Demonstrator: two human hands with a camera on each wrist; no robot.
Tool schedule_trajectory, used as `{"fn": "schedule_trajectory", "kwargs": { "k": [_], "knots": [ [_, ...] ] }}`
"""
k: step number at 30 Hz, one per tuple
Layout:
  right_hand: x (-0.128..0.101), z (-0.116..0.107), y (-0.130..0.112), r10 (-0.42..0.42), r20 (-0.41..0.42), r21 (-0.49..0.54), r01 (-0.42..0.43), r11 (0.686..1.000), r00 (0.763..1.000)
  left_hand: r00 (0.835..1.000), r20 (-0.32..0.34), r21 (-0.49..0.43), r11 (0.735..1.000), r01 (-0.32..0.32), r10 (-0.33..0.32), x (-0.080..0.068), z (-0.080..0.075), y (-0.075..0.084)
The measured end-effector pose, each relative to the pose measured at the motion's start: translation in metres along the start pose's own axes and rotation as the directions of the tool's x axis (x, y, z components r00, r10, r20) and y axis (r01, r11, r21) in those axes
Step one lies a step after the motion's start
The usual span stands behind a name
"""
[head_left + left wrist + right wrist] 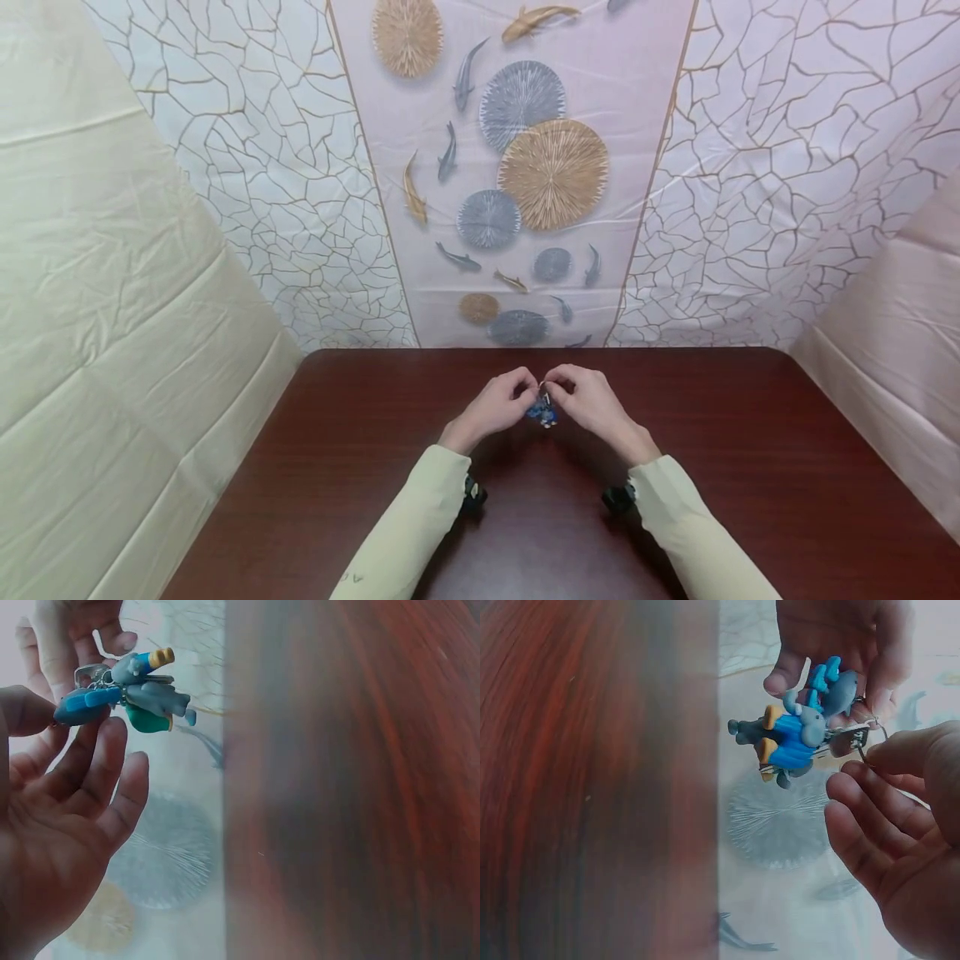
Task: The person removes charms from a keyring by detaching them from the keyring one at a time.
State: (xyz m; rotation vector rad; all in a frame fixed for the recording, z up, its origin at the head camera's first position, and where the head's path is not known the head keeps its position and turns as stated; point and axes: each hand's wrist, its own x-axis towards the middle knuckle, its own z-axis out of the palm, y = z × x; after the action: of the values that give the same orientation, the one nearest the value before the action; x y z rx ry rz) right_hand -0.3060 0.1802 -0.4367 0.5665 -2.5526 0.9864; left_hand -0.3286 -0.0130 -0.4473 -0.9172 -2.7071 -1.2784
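A keychain [544, 412] with small figurine charms hangs between both hands, over the far part of the table in the head view. My left hand [504, 398] pinches a grey-and-blue charm [84, 706] between thumb and finger. The thumb and forefinger of my right hand [588, 400] grip the thin metal ring [883, 730] at the top. Below it dangle a dark metal tag [849, 740] and a grey animal figurine [793, 742] dressed in blue with orange-yellow parts. A green charm [148, 720] shows in the left wrist view, partly behind a grey one.
The dark red-brown wooden table [360, 483] lies under both forearms. A patterned cloth [517, 275] with fish and round leaves hangs behind its far edge. Pale cloth walls [150, 333] close in the sides. A dark wrist device [618, 500] sits at each cuff.
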Motion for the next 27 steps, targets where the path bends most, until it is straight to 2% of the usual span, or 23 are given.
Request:
{"fn": "schedule_trajectory", "kwargs": {
  "k": [7,15,27],
  "knots": [
    [-0.005,-0.015,-0.017,-0.033,-0.089,0.023,0.035,0.999,0.995,0.998,-0.017,-0.039,0.998,-0.059,0.058,-0.004,-0.007,0.018],
    [-0.010,-0.027,-0.030,-0.037,-0.110,0.037,0.042,0.998,0.993,0.995,-0.029,-0.036,0.994,-0.099,0.098,-0.010,-0.013,0.032],
    [-0.014,-0.038,-0.047,-0.092,-0.146,0.035,0.098,0.995,0.985,0.983,-0.047,-0.053,0.982,-0.183,0.180,-0.023,-0.026,0.051]
  ]
}}
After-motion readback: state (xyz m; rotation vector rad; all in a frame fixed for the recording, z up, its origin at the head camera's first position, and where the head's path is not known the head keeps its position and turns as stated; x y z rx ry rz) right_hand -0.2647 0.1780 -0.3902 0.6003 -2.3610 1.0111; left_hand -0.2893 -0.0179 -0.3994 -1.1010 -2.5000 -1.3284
